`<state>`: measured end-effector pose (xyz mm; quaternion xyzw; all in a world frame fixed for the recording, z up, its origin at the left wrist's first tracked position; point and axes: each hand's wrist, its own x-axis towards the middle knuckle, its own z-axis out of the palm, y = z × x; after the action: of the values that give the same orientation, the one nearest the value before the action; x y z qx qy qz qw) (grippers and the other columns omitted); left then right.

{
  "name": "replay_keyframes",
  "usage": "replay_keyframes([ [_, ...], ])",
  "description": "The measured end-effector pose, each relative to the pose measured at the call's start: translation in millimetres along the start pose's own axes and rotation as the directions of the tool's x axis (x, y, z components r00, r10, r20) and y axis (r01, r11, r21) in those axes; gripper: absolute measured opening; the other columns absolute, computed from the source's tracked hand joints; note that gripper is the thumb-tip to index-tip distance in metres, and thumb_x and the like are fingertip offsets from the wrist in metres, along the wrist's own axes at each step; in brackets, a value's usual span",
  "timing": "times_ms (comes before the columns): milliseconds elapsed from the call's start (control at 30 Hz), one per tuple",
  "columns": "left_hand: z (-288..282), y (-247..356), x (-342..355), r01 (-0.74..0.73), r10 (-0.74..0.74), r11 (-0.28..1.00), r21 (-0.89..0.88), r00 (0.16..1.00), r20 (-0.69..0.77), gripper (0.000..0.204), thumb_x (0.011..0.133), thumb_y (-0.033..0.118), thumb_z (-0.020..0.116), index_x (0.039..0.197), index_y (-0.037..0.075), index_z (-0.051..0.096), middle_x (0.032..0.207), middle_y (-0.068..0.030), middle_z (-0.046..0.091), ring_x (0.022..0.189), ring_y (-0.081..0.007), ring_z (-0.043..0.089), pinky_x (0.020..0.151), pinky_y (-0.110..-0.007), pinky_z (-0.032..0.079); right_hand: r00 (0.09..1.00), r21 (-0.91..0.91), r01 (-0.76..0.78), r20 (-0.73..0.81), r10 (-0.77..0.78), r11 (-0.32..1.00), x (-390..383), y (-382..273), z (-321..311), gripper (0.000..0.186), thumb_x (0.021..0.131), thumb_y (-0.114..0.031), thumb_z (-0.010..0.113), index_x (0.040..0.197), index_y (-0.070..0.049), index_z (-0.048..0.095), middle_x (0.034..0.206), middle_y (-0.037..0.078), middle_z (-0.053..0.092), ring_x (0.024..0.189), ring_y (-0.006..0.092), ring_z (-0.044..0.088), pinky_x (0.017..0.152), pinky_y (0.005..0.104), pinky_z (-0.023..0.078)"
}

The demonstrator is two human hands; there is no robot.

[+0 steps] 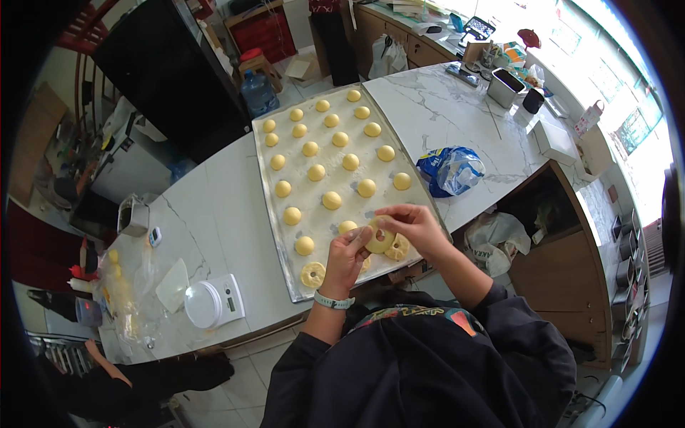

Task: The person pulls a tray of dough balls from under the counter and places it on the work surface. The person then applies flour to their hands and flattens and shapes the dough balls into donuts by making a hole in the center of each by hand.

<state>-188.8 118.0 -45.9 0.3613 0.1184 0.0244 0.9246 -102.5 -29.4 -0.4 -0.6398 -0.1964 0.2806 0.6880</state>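
Observation:
My left hand [348,251], with a pale watch on its wrist, and my right hand [410,227] both grip a ring of pale yellow dough [379,244] above the near end of a large lined metal tray [275,209]. Their fingers are closed on the ring around its center hole. Rows of several small dough balls [331,200] cover the tray. Shaped dough rings lie along its near edge, one at the left [312,279] and another partly under my right hand [399,250]; a further one is mostly hidden behind my left hand.
A white scale [228,299], plastic-wrapped dough [125,307] and a metal container [132,217] sit left of the tray. A blue-white bag [449,171] lies right on the marble counter [421,107]. A co-worker's arm [107,364] shows lower left; another person [328,43] stands beyond the tray.

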Motion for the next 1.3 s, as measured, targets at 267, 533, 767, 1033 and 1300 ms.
replay_keyframes([
  [267,21,-16,30,-0.026,0.029,0.999,0.046,0.998,-0.054,0.018,0.084,0.013,0.062,0.096,-0.001,0.063,0.087,-0.0077,0.066,0.076,-0.0129,0.063,0.067,-0.023,0.051,0.999,0.000,-0.027,0.031,0.027,1.000,13,-5,-44,0.024,0.082,-0.006,0.064,0.104,0.004,0.061,0.091,0.007,0.065,0.082,0.0120,0.061,0.078,0.0247,0.048],
  [533,50,-21,54,-0.064,0.078,0.991,0.120,0.990,-0.117,0.020,0.083,0.014,0.065,0.096,-0.001,0.064,0.087,-0.0082,0.066,0.075,-0.0127,0.064,0.067,-0.023,0.052,0.998,-0.003,-0.006,0.060,0.006,1.000,27,-8,-89,0.024,0.081,-0.005,0.064,0.104,0.003,0.061,0.093,0.006,0.065,0.087,0.0110,0.060,0.080,0.0243,0.047],
  [767,68,-33,72,-0.067,0.077,0.990,0.126,0.994,-0.076,0.021,0.082,0.013,0.066,0.097,-0.002,0.064,0.085,-0.0076,0.066,0.074,-0.0120,0.064,0.063,-0.022,0.051,0.996,0.028,0.016,0.091,-0.019,0.999,33,-11,-120,0.023,0.082,-0.004,0.063,0.104,0.003,0.061,0.094,0.005,0.064,0.087,0.0104,0.059,0.080,0.0235,0.047],
  [1033,76,-40,73,-0.101,0.115,0.990,0.100,0.983,-0.140,0.021,0.081,0.012,0.067,0.097,-0.002,0.064,0.083,-0.0073,0.066,0.071,-0.0104,0.063,0.064,-0.022,0.050,0.990,0.032,0.034,0.139,-0.038,0.999,35,-6,-131,0.023,0.084,-0.007,0.062,0.105,0.002,0.061,0.095,0.005,0.063,0.086,0.0077,0.058,0.077,0.0225,0.047],
  [1300,69,-34,64,-0.057,0.082,0.986,0.156,0.984,-0.159,0.021,0.082,0.013,0.066,0.096,-0.003,0.063,0.084,-0.0093,0.067,0.073,-0.0117,0.063,0.066,-0.023,0.051,0.987,-0.015,0.023,0.158,-0.021,1.000,33,3,-122,0.025,0.083,-0.009,0.063,0.105,0.003,0.062,0.096,0.007,0.064,0.085,0.0091,0.059,0.078,0.0229,0.047],
])
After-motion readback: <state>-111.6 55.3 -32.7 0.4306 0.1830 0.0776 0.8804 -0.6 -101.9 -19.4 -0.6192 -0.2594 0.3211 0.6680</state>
